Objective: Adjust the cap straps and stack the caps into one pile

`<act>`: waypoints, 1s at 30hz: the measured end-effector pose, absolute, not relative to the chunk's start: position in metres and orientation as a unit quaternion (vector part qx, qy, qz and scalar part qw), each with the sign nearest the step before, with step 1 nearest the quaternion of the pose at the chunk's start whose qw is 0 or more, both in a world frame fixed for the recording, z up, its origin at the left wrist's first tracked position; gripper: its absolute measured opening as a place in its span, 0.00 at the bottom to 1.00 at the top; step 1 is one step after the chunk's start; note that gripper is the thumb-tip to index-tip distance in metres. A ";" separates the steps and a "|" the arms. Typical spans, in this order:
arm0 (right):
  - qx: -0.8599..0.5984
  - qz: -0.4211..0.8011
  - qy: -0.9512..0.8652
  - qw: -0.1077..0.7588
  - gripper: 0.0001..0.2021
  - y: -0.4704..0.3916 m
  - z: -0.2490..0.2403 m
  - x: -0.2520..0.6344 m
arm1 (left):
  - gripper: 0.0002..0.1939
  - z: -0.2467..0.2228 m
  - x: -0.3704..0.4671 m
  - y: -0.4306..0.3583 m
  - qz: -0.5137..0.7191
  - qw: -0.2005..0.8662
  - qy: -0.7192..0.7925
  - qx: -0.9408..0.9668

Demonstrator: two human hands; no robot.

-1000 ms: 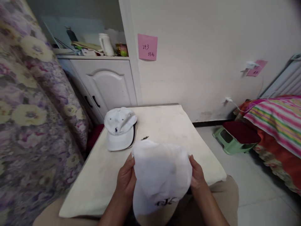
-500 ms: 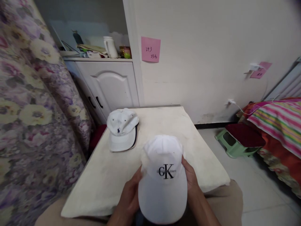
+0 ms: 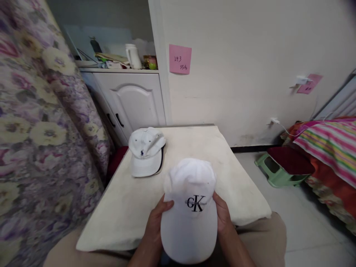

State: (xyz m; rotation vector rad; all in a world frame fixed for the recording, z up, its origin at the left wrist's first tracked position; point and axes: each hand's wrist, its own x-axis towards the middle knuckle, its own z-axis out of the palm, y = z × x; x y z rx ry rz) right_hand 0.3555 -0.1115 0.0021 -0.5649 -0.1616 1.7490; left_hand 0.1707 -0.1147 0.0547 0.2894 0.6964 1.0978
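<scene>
Between my two hands is a white baseball cap with black "CK" lettering on its front, its brim pointing down toward me. My left hand grips the cap's left edge, the thumb lying over the front where crown meets brim. On the opposite side my right hand holds the edge, its lower fingers hidden behind the brim. A second white cap, with a small dark emblem and a dark edge along the brim, rests at the table's far left.
The caps are over a cream-covered table. A floral curtain hangs at left, beside a white cabinet with a jug on its shelf. At right, a green stool stands near a bed with a striped cover.
My left thumb has come over the front of the held cap. That cap has shifted slightly left, and the view has moved a little. The other cap stays on the table.
</scene>
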 end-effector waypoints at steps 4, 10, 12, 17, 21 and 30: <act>-0.211 0.801 -0.015 0.559 0.17 -0.111 0.007 0.353 | 0.17 0.054 0.167 -0.114 0.491 0.801 0.333 0.079; -0.206 0.812 -0.013 0.546 0.19 -0.109 0.009 0.360 | 0.16 0.040 0.166 -0.135 0.458 0.836 0.289 0.084; -0.215 0.812 -0.021 0.542 0.19 -0.109 0.007 0.363 | 0.20 0.036 0.172 -0.146 0.480 0.826 0.277 0.106; -0.215 0.809 -0.020 0.546 0.19 -0.107 -0.004 0.363 | 0.26 0.033 0.182 -0.155 0.504 0.793 0.303 0.158; -0.179 0.788 -0.013 0.589 0.19 -0.104 -0.018 0.365 | 0.24 0.041 0.170 -0.134 0.499 0.791 0.289 0.205; -0.131 0.800 -0.032 0.585 0.13 -0.101 -0.049 0.366 | 0.40 0.163 0.115 0.032 0.653 0.653 0.185 0.337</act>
